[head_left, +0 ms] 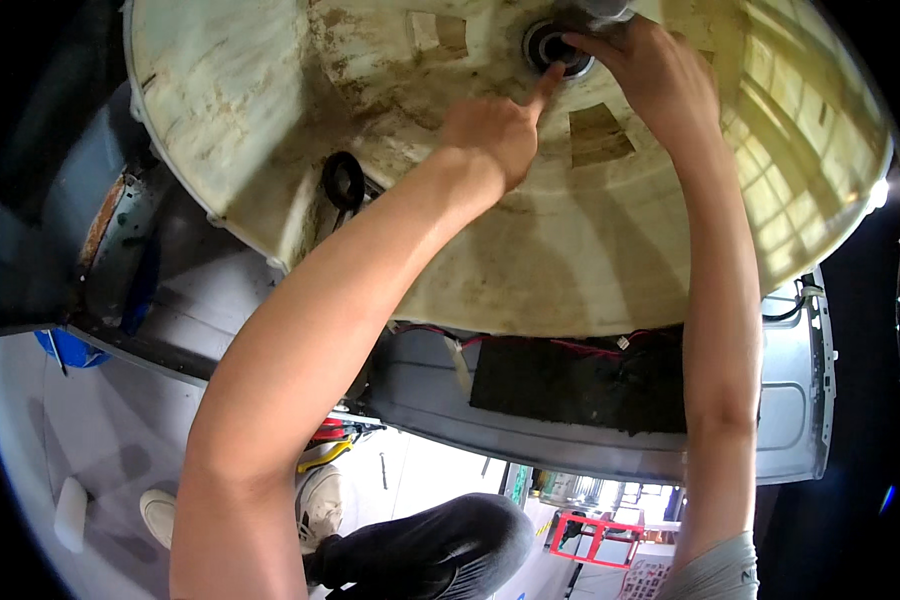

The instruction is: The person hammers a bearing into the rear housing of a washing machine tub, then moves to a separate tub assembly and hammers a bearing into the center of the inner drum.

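A large cream plastic tub [470, 260], stained inside, fills the upper view, with a dark ring-shaped bore [546, 42] near its top centre. My left hand [485, 135] points its index finger onto the bore's lower rim, its other fingers curled; whether they hold anything is hidden. My right hand [670, 90] is curled round a grey metal piece [595, 8] above the bore, partly cut off by the frame, with its thumb reaching onto the bore. Brownish patches [598, 135] lie on the tub wall, and a black looped rubber part [342, 180] hangs at its lower-left side.
Below the tub are a grey metal cabinet [795, 400], a dark pad [560, 385] and red wires. On the light floor [120, 420] are red-and-yellow-handled tools [325, 450], a blue container [65, 348], my shoes and dark-clad leg. A red frame [595, 540] stands lower right.
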Tool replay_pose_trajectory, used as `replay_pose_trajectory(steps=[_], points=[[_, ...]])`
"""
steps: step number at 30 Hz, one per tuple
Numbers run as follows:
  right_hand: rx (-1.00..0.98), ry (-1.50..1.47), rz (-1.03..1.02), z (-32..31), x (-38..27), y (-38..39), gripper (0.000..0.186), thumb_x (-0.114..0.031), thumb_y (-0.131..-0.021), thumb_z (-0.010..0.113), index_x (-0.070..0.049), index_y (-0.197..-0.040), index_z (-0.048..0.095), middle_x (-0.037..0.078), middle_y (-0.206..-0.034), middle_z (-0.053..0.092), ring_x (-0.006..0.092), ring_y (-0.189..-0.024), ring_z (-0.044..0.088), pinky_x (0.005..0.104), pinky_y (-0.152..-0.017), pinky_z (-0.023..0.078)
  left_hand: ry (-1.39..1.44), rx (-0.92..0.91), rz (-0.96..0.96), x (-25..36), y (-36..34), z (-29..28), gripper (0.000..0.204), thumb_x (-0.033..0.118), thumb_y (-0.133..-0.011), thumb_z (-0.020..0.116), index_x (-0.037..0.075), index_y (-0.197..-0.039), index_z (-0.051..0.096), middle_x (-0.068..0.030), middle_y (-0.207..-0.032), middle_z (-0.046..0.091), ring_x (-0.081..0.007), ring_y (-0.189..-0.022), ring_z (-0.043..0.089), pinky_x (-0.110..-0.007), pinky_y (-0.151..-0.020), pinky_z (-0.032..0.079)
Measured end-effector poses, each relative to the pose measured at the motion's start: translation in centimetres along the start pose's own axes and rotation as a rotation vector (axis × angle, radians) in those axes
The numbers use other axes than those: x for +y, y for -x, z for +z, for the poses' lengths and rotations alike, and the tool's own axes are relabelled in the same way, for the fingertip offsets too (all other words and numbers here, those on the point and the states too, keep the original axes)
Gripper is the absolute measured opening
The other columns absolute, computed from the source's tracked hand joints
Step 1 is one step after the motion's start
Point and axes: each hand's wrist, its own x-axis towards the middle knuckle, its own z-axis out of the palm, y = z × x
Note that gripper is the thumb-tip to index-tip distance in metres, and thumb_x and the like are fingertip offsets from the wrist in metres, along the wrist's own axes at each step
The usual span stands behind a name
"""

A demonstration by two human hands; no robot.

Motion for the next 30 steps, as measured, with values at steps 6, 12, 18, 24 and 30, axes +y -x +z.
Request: replay_pose_trajectory(steps=[6, 12, 18, 24, 30], points=[[0.07, -0.317, 0.226, -1.1, 0.4, 1.4, 0.051, -0.056, -0.08, 0.071, -0.007, -0.091, 0.073, 0.012, -0.073, 0.069, 0.029, -0.069, 0.067, 0.0383, -0.068, 0.05, -0.099, 0.033, -0.004, -0.1, -0.4, 0.1, 0.085, 0.005, -0.087, 0.048, 0.019, -0.157, 0.003, -0.0109, -0.092, 0.071, -0.0228, -0.078, 0.069, -0.036, -0.068, 0.054], [0.223, -0.435, 0.313, 1.3, 1.5, 3.1, 0.052, -0.061, -0.077, 0.072, -0.009, -0.083, 0.075, 0.016, -0.069, 0.068, 0.039, -0.064, 0.066, 0.0441, -0.061, 0.053, -0.016, -0.031, -0.007, -0.6, -0.7, -0.9, 0.087, 0.007, -0.087, 0.053, 0.017, -0.157, 0.003, -0.0108, -0.091, 0.071, -0.0213, -0.076, 0.069, -0.037, -0.063, 0.054], [0.142, -0.49, 0.385, 3.2, 2.8, 2.3, 0.051, -0.053, -0.085, 0.068, -0.005, -0.102, 0.073, 0.013, -0.085, 0.073, 0.025, -0.083, 0.069, 0.036, -0.076, 0.051, -0.151, -0.036, -0.05, 0.2, -1.8, -0.4, 0.094, 0.0, -0.083, 0.055, 0.018, -0.157, 0.0, -0.0139, -0.084, 0.071, -0.0266, -0.073, 0.069, -0.038, -0.061, 0.055], [0.434, -0.545, 0.387, 3.2, 1.3, 4.7, 0.042, -0.047, -0.082, 0.075, -0.007, -0.091, 0.075, 0.014, -0.08, 0.072, 0.0299, -0.078, 0.07, 0.0376, -0.072, 0.053, -0.228, -0.025, -0.054, -0.3, -1.6, 0.0, 0.1, 0.006, -0.084, 0.06, 0.016, -0.156, -0.008, -0.0107, -0.075, 0.07, -0.0207, -0.058, 0.064, -0.034, -0.049, 0.046], [0.044, -0.522, 0.601, 5.4, 0.6, 3.4, 0.04, -0.037, -0.085, 0.075, -0.001, -0.101, 0.071, 0.014, -0.092, 0.074, 0.0239, -0.085, 0.07, 0.0373, -0.078, 0.052, -0.117, 0.063, -0.047, -1.0, -1.3, 0.4, 0.1, 0.0, -0.081, 0.057, 0.017, -0.157, -0.005, -0.0181, -0.077, 0.071, -0.0292, -0.06, 0.069, -0.04, -0.051, 0.054]])
